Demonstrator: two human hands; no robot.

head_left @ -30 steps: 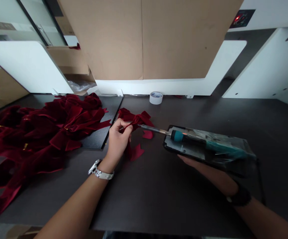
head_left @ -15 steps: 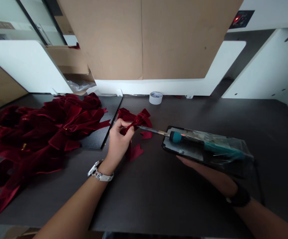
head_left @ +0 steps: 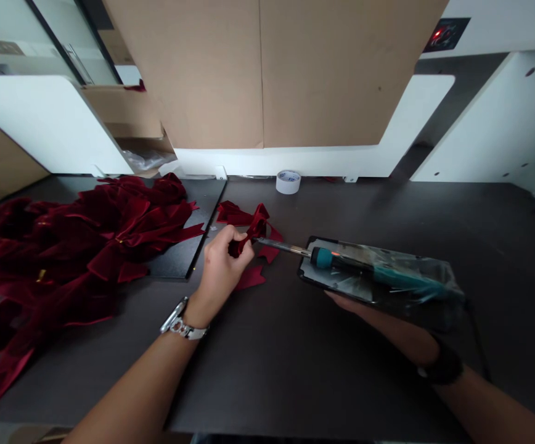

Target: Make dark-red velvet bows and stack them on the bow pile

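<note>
My left hand [head_left: 224, 262] pinches a dark red velvet bow [head_left: 259, 217] between thumb and fingers; its notched tails hang down to the dark table. A soldering iron [head_left: 325, 258] with a teal and black handle lies along a black-edged flat casing [head_left: 308, 271], partly wrapped in clear plastic. Its metal tip touches or nearly touches the bow beside my left thumb. Beneath the casing, my right hand [head_left: 341, 301] supports the tool from below, most of its fingers hidden.
A big heap of red velvet bows [head_left: 110, 240] covers the left side, partly on a black board [head_left: 170, 262]. A roll of white tape [head_left: 288, 182] stands at the back before a cardboard panel [head_left: 318, 74]. A cord [head_left: 479, 339] trails from the tool at right.
My left hand has turned the bow slightly, so its loop stands more upright and the tails hang differently. The iron's tip stays near my left fingers.
</note>
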